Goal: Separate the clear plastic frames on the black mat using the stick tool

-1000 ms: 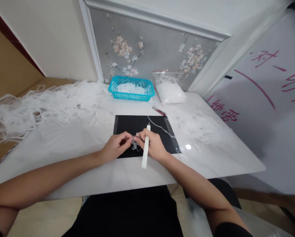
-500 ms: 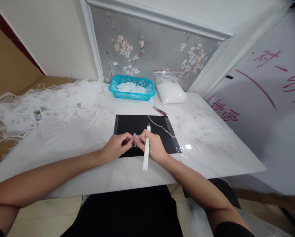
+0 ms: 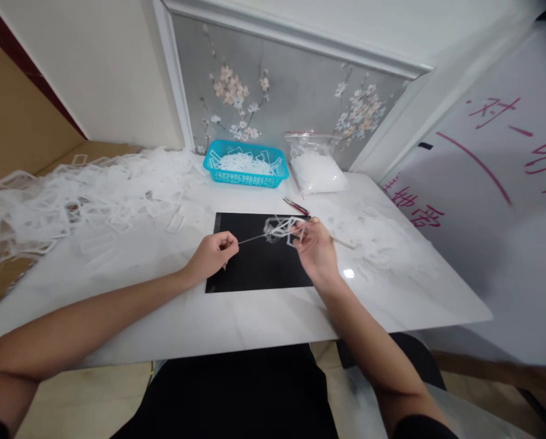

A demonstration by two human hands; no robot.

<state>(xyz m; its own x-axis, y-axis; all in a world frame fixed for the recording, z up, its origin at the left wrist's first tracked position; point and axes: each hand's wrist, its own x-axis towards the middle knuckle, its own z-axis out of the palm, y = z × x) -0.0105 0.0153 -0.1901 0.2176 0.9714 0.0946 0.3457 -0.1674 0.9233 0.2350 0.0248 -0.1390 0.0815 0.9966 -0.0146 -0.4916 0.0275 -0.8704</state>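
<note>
My left hand (image 3: 218,253) is closed in a pinch over the left part of a black mat (image 3: 259,268). From its fingertips a thin pale strand (image 3: 252,238) runs taut to the right. It leads to a tangle of white and clear plastic strips (image 3: 277,228), blurred by motion, above the mat. My right hand (image 3: 317,247) grips the tangle's right end at the mat's right side. A thin stick (image 3: 343,242) pokes out behind that hand; it looks like the white pen-like tool seen earlier, mostly hidden.
A blue basket (image 3: 245,178) of white pieces stands at the back, beside a clear bag (image 3: 319,174) of white material. Red-handled cutters (image 3: 297,206) lie before them. Loose white plastic frames (image 3: 113,183) heap up on the left; clear film-like pieces (image 3: 373,235) lie right.
My hands were together over the mat and have moved apart, the right one up and to the right with the tangle. A strand now stretches between them. The pen-like tool has swung rightward.
</note>
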